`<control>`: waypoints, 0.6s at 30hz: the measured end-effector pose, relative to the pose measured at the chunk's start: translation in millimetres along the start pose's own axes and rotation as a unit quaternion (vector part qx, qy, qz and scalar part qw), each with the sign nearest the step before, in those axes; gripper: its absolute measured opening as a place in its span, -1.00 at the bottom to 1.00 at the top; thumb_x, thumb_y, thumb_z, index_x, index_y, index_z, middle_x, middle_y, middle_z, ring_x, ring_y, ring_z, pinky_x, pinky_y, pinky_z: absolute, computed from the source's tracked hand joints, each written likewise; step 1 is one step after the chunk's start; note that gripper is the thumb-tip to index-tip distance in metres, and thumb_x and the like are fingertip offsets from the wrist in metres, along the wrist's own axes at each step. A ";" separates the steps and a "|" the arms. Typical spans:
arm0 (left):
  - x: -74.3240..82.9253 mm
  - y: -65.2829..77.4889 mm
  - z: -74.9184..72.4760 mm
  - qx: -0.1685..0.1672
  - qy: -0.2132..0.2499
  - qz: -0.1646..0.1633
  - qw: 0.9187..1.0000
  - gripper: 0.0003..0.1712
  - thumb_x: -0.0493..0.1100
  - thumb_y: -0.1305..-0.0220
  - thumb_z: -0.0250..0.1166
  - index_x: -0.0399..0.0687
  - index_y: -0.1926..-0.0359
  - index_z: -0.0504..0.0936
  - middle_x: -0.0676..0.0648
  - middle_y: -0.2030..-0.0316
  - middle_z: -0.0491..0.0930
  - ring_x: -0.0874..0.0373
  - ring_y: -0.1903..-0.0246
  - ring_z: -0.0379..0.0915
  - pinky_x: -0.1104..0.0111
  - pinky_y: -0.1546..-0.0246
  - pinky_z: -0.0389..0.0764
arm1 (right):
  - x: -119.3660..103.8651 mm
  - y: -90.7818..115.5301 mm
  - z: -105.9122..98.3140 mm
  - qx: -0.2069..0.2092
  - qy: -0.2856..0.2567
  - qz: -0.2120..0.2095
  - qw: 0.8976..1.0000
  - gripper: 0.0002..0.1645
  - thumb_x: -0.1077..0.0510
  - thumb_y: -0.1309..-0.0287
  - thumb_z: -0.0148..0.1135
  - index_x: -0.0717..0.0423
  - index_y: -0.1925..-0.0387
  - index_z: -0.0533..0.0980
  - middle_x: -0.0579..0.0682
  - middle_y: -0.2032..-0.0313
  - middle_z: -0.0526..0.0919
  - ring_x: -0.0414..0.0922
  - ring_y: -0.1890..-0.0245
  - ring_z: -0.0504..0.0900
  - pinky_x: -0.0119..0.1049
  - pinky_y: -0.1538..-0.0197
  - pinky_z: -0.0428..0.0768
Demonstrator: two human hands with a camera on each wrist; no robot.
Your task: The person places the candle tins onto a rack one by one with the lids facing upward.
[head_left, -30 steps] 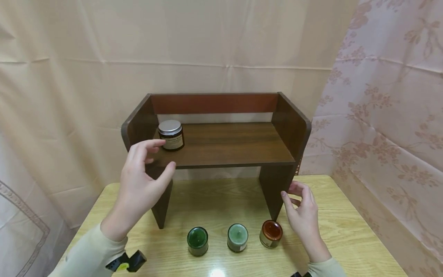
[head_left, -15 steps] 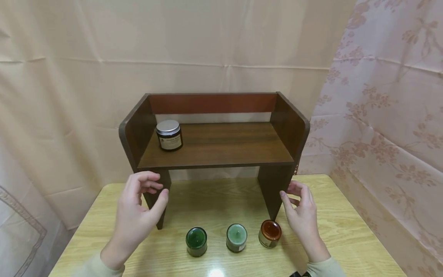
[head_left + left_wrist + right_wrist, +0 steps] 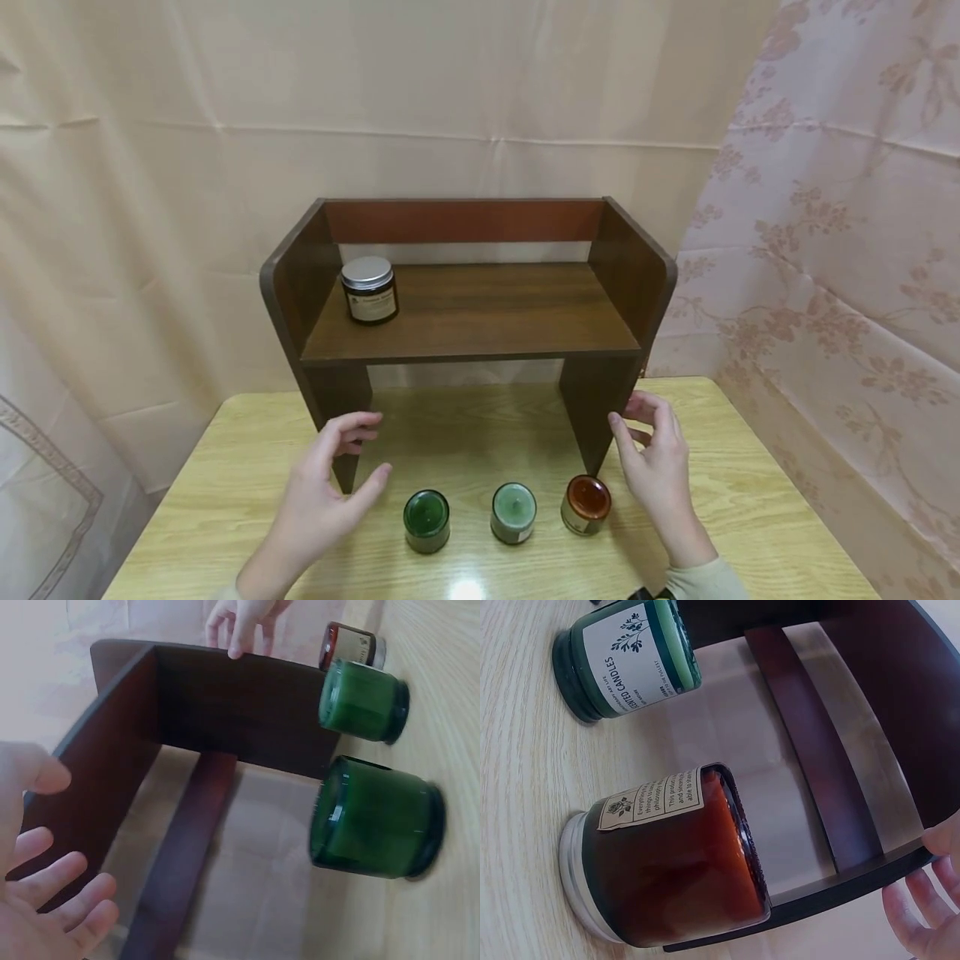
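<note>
My left hand (image 3: pixel 318 504) hovers in front of the shelf's left leg, thumb and fingers apart and holding nothing. To its right stands a dark green candle jar (image 3: pixel 427 522). A lighter green candle jar (image 3: pixel 513 513) and an amber candle jar (image 3: pixel 586 505) continue the row. In the right wrist view the amber jar sits upside down, its silver lid against the table. My right hand (image 3: pixel 660 467) pinches the front edge of the right side panel of the dark brown wooden shelf (image 3: pixel 480 312), thumb inside, fingers outside. A dark jar with a silver lid (image 3: pixel 371 290) stands upright on the shelf's left end.
The shelf stands on a light wood-grain table (image 3: pixel 750 492), with an open space under its board. A beige curtain (image 3: pixel 480 100) hangs behind, and a pink floral curtain (image 3: pixel 847 250) borders the right side.
My left hand has come down from beside the silver-lidded jar to near the dark green candle jar. My right hand stays at the side panel; the jars have not moved.
</note>
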State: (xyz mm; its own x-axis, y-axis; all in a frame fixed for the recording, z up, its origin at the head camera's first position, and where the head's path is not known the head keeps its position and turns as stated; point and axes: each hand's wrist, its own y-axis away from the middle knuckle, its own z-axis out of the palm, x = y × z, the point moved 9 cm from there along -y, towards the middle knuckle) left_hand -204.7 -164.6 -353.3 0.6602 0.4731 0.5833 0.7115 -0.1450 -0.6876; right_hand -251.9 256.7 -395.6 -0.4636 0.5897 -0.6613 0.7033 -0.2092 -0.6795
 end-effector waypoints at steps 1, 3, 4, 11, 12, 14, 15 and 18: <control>-1.5 2.2 3.4 -0.008 -0.001 0.005 1.000 -0.23 -0.48 -0.08 0.59 -0.17 -0.33 0.57 0.00 -0.15 0.70 0.16 -0.08 0.65 0.52 -0.11 0.59 | 0.1 -0.1 -0.1 0.000 0.000 0.000 1.000 -0.49 0.52 -0.25 0.46 0.44 -0.18 0.47 0.26 0.05 0.63 -0.38 0.03 0.60 -0.72 0.08 0.61; -5.2 6.0 9.3 -0.022 0.000 0.007 1.000 -0.19 -0.45 -0.08 0.61 -0.11 -0.37 0.57 0.01 -0.19 0.69 0.15 -0.11 0.64 0.54 -0.14 0.57 | 0.2 -0.3 -0.2 0.001 0.000 0.000 1.000 -0.49 0.52 -0.25 0.47 0.43 -0.18 0.48 0.26 0.05 0.63 -0.37 0.03 0.60 -0.73 0.07 0.60; -7.3 7.9 12.0 -0.028 0.000 0.004 1.000 -0.17 -0.44 -0.09 0.61 -0.06 -0.39 0.56 0.02 -0.21 0.68 0.15 -0.13 0.63 0.55 -0.15 0.56 | 0.2 -0.5 -0.1 0.001 0.000 0.000 1.000 -0.48 0.52 -0.25 0.47 0.44 -0.18 0.48 0.27 0.05 0.63 -0.37 0.03 0.60 -0.73 0.07 0.60; -26.1 22.8 25.5 -0.058 -0.005 -0.029 0.998 -0.15 -0.36 -0.15 0.64 0.04 -0.44 0.53 0.09 -0.27 0.64 -0.01 -0.14 0.64 0.47 -0.18 0.58 | -0.2 -1.0 -0.1 -0.002 -0.003 0.001 1.000 -0.50 0.53 -0.25 0.45 0.43 -0.17 0.48 0.26 0.06 0.63 -0.37 0.04 0.60 -0.73 0.08 0.60; -28.8 25.2 27.6 -0.063 -0.009 -0.034 0.997 -0.15 -0.34 -0.16 0.65 0.05 -0.44 0.52 0.09 -0.28 0.64 -0.02 -0.15 0.64 0.43 -0.18 0.59 | -0.1 -0.9 -0.3 -0.001 -0.003 0.001 1.000 -0.51 0.53 -0.25 0.46 0.43 -0.16 0.48 0.26 0.06 0.63 -0.37 0.04 0.60 -0.73 0.08 0.60; -33.4 29.7 32.2 -0.076 -0.019 -0.042 0.996 -0.16 -0.29 -0.18 0.65 0.06 -0.45 0.51 0.10 -0.30 0.62 -0.01 -0.15 0.64 0.37 -0.17 0.63 | 0.3 -0.6 -0.4 0.000 -0.005 0.001 1.000 -0.51 0.54 -0.25 0.45 0.43 -0.15 0.48 0.26 0.06 0.63 -0.37 0.04 0.60 -0.72 0.09 0.61; -35.3 31.7 34.3 -0.082 -0.024 -0.046 0.995 -0.15 -0.27 -0.19 0.66 0.09 -0.46 0.50 0.12 -0.31 0.62 0.02 -0.15 0.63 0.32 -0.15 0.64 | 0.5 -0.5 -0.3 0.000 -0.005 0.001 1.000 -0.51 0.54 -0.25 0.45 0.44 -0.15 0.48 0.26 0.06 0.63 -0.38 0.04 0.60 -0.72 0.09 0.61; -39.3 37.3 40.0 -0.100 -0.036 -0.055 0.993 -0.11 -0.22 -0.19 0.67 0.14 -0.49 0.47 0.15 -0.34 0.59 0.10 -0.18 0.61 0.21 -0.13 0.68 | 1.0 0.3 0.5 -0.001 -0.008 0.002 1.000 -0.51 0.53 -0.25 0.45 0.45 -0.16 0.48 0.27 0.06 0.63 -0.39 0.04 0.60 -0.71 0.09 0.62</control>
State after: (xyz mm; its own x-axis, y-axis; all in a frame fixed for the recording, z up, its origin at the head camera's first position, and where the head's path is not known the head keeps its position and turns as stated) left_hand -213.7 -153.9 -419.2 0.5627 0.5549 0.6127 0.8163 -0.2558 -0.5179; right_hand -252.4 256.8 -396.6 -0.4691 0.5764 -0.6691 0.7068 -0.2093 -0.6758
